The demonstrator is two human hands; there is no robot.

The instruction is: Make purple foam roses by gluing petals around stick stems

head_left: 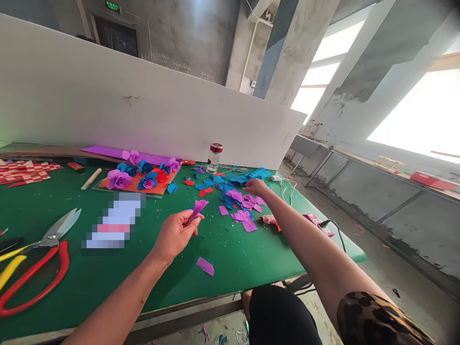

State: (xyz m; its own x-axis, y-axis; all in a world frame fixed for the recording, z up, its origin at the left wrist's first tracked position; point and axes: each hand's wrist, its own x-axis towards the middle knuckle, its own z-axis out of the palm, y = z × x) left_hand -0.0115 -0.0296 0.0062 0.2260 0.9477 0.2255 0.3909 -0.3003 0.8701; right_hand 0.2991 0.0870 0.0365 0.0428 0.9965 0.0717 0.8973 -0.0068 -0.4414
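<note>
My left hand (179, 230) is closed in a pinch around a small purple crepe-paper bloom (199, 208), rolled into a cone and held above the table. My right hand (256, 186) reaches to the far side, over blue paper petals (247, 178) and next to purple paper petals (247, 221). Its fingers are bent together and pointing down; what they hold, if anything, is hidden. A single purple petal (205, 266) lies on the green table in front of my left hand. Below my right forearm rests a glue gun (270, 221).
Finished paper roses (120, 179) lie on an orange sheet at the back left. Large red-handled scissors (53, 242) are at the left. A red-capped glass jar (214, 158) stands before a white board (161, 110). A power strip (319, 224) with a cord sits by the right edge.
</note>
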